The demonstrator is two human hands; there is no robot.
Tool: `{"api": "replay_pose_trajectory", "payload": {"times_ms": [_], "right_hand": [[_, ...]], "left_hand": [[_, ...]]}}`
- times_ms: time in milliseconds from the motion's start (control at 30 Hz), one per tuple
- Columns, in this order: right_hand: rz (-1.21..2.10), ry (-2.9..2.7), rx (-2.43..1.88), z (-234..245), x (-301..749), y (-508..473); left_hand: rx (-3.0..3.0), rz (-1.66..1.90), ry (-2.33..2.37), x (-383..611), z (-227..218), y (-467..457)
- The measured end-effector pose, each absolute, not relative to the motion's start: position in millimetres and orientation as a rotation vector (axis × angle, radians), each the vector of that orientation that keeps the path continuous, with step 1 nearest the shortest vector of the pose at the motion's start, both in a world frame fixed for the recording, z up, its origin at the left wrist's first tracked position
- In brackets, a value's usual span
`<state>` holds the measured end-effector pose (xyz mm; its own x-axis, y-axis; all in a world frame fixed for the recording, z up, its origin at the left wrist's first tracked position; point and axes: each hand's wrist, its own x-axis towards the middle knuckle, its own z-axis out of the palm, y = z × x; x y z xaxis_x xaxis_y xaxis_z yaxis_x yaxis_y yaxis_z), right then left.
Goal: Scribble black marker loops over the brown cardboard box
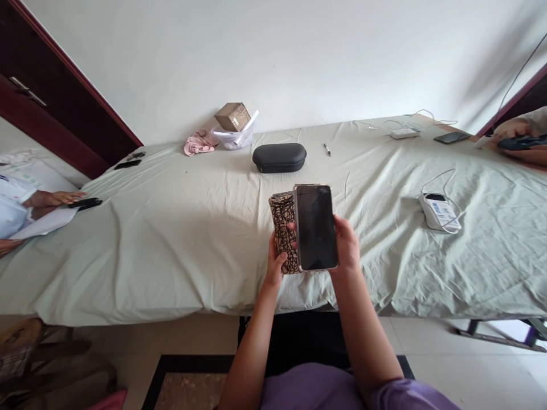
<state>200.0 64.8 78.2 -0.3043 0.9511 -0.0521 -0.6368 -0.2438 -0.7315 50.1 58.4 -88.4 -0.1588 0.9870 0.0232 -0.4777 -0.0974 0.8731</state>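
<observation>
My right hand [347, 245] holds a phone [315, 226] upright, its dark screen facing me. Beside it, my left hand [274, 265] grips a beige phone case with black scribble lines [284, 228]. The case touches the phone's left edge. Both are held just above the near edge of a table covered with a pale green sheet [179, 239].
A black oval case [279, 157] and a pen [327, 149] lie further back. A cardboard box [233, 116] sits on a plastic bag by pink cloth [198, 142]. A white device with cable [440, 212] lies right. Other people's hands hold dark objects at left [55, 199] and right [515, 139].
</observation>
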Motion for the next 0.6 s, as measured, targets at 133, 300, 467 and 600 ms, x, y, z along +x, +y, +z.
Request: {"api": "replay_pose_trajectory", "payload": {"times_ms": [133, 300, 467, 600], "right_hand": [[1.394, -0.653, -0.76, 69.7, 243.4, 83.5], [1.09, -0.421, -1.004, 29.3, 312.0, 112.5], [0.928, -0.432, -1.309, -27.2, 347.0, 129.3], [0.76, -0.574, -1.516, -58.9, 351.2, 134.9]], "left_hand": [[0.882, 1.601, 0.902, 50.0, -92.3, 57.6], [0.933, 1.649, 0.934, 50.1, -93.7, 58.2], [0.981, 1.645, 0.95, 48.5, -96.6, 60.4], [0.965, 1.641, 0.939, 49.5, -92.0, 58.0]]}}
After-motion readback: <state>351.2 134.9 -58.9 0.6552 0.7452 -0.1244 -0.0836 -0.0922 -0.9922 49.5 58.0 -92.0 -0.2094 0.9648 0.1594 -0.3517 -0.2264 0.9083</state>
